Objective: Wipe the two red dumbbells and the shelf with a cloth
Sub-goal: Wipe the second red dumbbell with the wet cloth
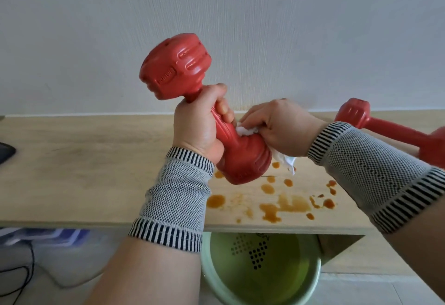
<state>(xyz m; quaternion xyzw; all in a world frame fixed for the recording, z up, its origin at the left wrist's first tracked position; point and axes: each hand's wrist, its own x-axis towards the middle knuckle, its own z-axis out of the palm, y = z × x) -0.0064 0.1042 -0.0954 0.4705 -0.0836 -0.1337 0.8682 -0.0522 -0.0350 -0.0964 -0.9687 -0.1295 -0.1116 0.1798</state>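
The left hand [199,124] has a full grip around the handle of 1 red dumbbell [204,109], fingers and thumb curled round it, holding it tilted in the centre of the frame, well above the shelf [96,172]. Its upper head points to the upper left, its lower head hangs low, just over the wood. The right hand [281,128] has a closed grip on a white cloth [248,131], pressing it against the dumbbell where handle meets lower head; a loose end of the cloth dangles below the palm. Both wrists wear grey knitted bands with black-and-white striped edges.

The 2nd red dumbbell [385,128] lies on the shelf at the right edge of the frame, partly hidden by the right forearm. Orange-brown stains [272,208] spot the shelf at lower centre right. Below the shelf edge sits a green basin [310,288].
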